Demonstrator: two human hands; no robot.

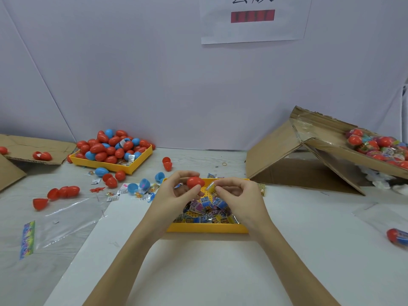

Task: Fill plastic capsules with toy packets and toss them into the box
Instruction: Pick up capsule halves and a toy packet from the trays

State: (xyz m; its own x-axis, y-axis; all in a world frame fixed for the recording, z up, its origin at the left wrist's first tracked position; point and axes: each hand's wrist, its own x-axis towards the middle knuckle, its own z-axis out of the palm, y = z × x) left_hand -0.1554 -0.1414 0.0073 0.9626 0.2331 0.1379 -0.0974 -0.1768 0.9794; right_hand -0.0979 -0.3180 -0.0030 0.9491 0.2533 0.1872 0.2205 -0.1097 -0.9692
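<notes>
My left hand (pixel 176 191) grips a red plastic capsule (pixel 195 182) above the near yellow tray (pixel 207 227), which holds several toy packets (pixel 207 208). My right hand (pixel 238 195) pinches a small packet (pixel 210 187) right beside the capsule. Both hands hover over the tray's far half. The cardboard box (pixel 331 146) stands tilted at the right, with several filled capsules (pixel 379 146) inside it.
A second yellow tray (pixel 114 165) heaped with red and blue capsules sits at the back left. Loose capsule halves, packets and a clear plastic bag (pixel 66 219) litter the left side. Flattened cardboard (pixel 33 149) lies far left. One capsule (pixel 397 236) rests at the right edge.
</notes>
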